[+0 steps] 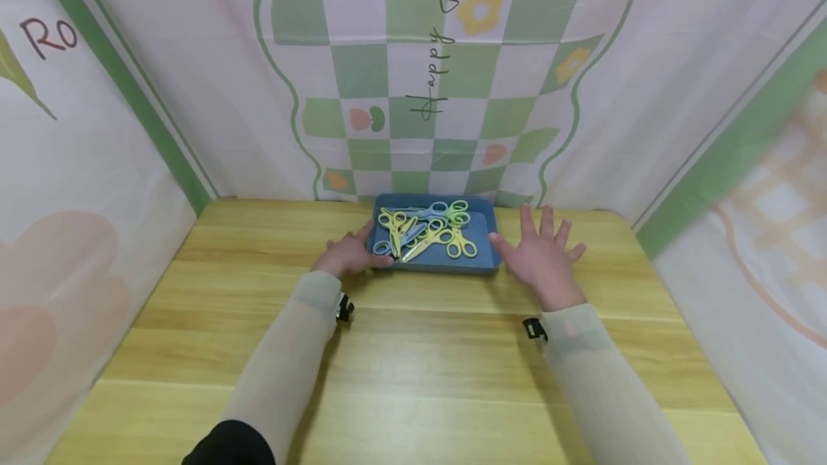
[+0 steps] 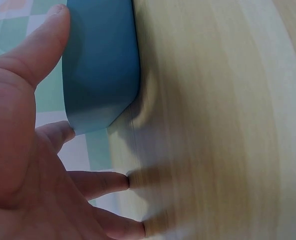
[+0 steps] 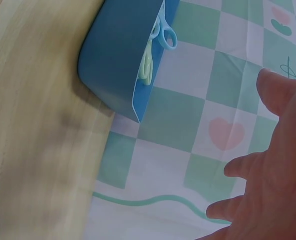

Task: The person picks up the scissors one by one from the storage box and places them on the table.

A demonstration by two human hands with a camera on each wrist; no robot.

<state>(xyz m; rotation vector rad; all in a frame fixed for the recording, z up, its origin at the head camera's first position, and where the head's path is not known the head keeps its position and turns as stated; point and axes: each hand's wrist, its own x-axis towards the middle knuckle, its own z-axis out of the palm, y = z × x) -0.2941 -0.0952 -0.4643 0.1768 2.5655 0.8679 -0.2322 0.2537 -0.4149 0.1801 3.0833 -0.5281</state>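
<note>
A blue rectangular tray (image 1: 481,269) sits at the back of the wooden table, holding several pairs of scissors (image 1: 429,237) with yellow, green and blue handles, heaped mostly in its left and middle part. My left hand (image 1: 349,255) is at the tray's left end. Its thumb (image 2: 48,40) lies along the rim and the index fingertip meets the tray's corner, while the other fingers extend down by the tabletop. Just off the tray's right end, my right hand (image 1: 541,260) is raised with fingers spread and nothing in it. In the right wrist view, a gap separates it from the tray.
The wooden table (image 1: 400,379) runs back to a hanging cloth (image 1: 413,77) with green and white checks, close behind the tray. Printed cloths also hang along the left and right sides. Both wrists wear small black devices (image 1: 345,308).
</note>
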